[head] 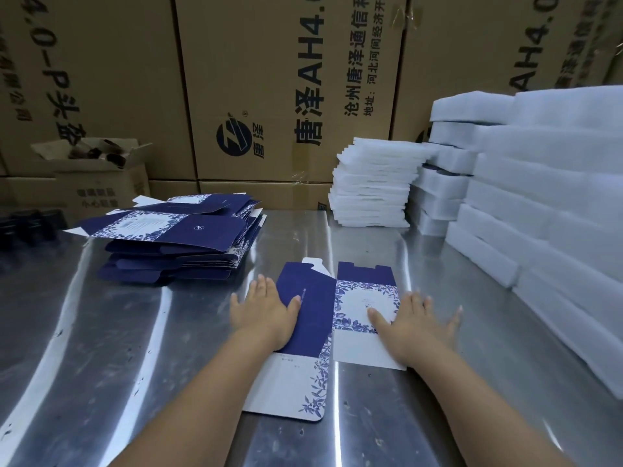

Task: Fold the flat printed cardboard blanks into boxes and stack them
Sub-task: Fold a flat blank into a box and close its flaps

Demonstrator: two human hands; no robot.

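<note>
A flat cardboard blank [320, 315], dark blue and white with a blue floral print, lies on the steel table [118, 348] in front of me. My left hand [264, 308] rests flat on its left blue panel, fingers straight. My right hand [414, 323] lies flat on its right edge, thumb on the white floral panel, fingers spread onto the table. A pile of more flat blue blanks [178, 237] sits at the back left of the table.
Stacks of white foam sheets [374, 187] and thicker foam blocks [546, 203] fill the back right and right side. Large brown printed cartons [286, 79] form a wall behind the table. An open small carton [101, 173] stands at the back left.
</note>
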